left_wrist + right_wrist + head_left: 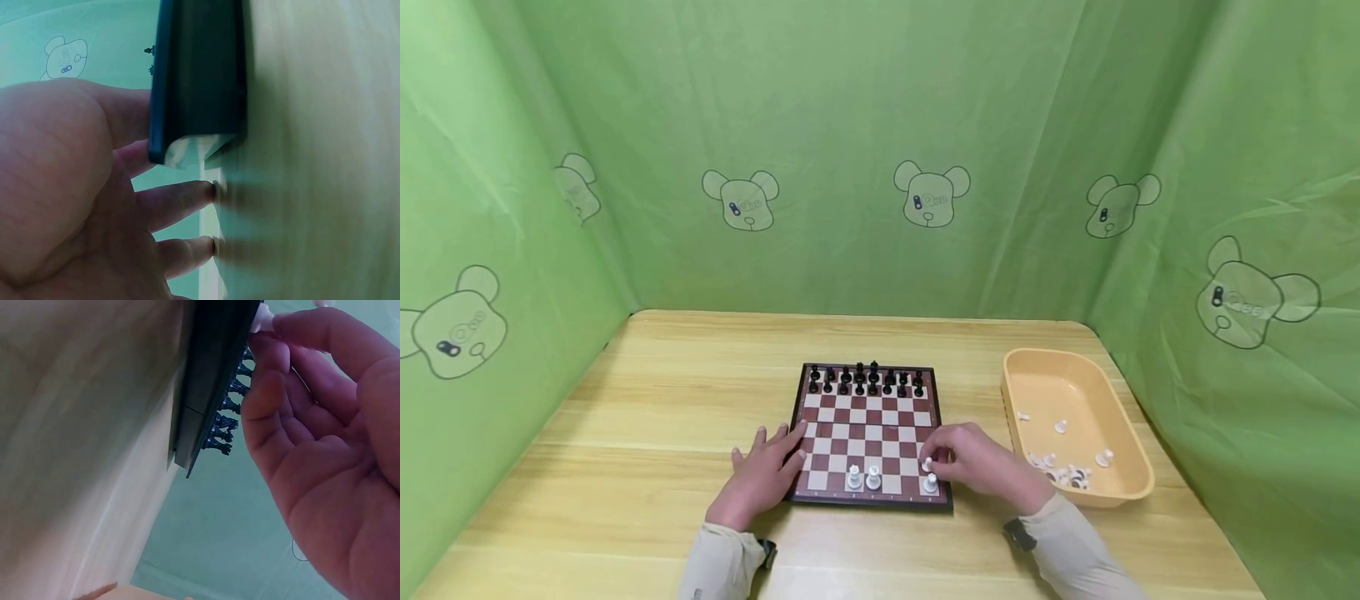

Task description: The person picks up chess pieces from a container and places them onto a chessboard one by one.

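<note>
My right hand (pixel 973 462) pinches a small white chess pawn (pixel 927 463) between thumb and fingertips, over the right side of the chessboard (pixel 850 433). A white rook (pixel 931 483) stands just in front of it in the near right corner. Two taller white pieces, a white queen (pixel 853 477) and a white king (pixel 873 477), stand mid-way along the near row. My left hand (pixel 762 477) rests at the board's left edge with fingers spread. In the left wrist view its fingers (pixel 181 200) reach past the board's dark side (pixel 200 75), some touching the table.
Black chess pieces (pixel 860 387) fill the two far rows. An orange plastic tray (pixel 1048 375) stands to the right on the wooden table (pixel 685 375), with several white pieces (pixel 1061 427) lying in it. Green curtains (pixel 835 100) surround the table on three sides.
</note>
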Tool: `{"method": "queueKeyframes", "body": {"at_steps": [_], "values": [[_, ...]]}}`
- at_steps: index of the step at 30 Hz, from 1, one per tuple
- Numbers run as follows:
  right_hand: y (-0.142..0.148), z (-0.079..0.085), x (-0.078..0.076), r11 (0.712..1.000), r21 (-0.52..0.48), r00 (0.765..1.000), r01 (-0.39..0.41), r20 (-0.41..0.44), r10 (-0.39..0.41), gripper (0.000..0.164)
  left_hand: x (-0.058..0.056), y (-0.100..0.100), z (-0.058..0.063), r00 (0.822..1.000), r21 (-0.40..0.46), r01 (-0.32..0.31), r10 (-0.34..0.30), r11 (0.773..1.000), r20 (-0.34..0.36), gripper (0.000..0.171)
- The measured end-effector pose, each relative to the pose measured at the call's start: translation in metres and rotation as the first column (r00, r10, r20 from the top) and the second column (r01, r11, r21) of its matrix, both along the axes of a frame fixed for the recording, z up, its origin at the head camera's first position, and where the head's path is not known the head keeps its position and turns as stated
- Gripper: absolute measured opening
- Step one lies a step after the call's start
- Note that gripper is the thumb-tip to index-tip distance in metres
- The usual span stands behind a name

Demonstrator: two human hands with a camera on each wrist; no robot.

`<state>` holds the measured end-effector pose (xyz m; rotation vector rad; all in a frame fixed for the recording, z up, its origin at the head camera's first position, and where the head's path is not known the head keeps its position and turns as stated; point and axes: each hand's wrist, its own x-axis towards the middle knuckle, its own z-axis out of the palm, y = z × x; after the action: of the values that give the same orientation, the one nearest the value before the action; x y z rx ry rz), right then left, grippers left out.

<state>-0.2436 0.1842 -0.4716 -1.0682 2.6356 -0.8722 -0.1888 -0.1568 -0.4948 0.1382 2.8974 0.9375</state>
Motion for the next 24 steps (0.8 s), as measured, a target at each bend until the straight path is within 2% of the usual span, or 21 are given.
{"method": "queueKeyframes", "body": {"at_steps": [6, 14, 21, 24], "values": [[0.001, 0.001, -0.001, 0.999, 0.039, 1.0, 0.016, 0.017, -0.017, 0.009, 0.001, 0.001, 0.002, 1.0, -0.001, -0.003, 0.003, 1.0, -0.009, 0.049], [0.002, 0.005, -0.001, 0.999, 0.054, 1.0, 0.0, 0.026, -0.001, 0.012, 0.0, 0.001, 0.002, 1.0, -0.009, -0.003, 0.003, 1.0, -0.001, 0.049], [0.008, 0.012, 0.0, 0.999, 0.035, 0.997, 0.022, 0.077, -0.025, 0.031, 0.0, 0.001, 0.0, 1.0, -0.007, -0.003, 0.003, 1.0, 0.01, 0.05], [0.015, 0.023, 0.0, 0.998, 0.01, 0.997, 0.061, 0.051, -0.061, 0.032, 0.0, 0.001, -0.001, 1.0, -0.006, -0.004, 0.004, 1.0, 0.004, 0.049]]}}
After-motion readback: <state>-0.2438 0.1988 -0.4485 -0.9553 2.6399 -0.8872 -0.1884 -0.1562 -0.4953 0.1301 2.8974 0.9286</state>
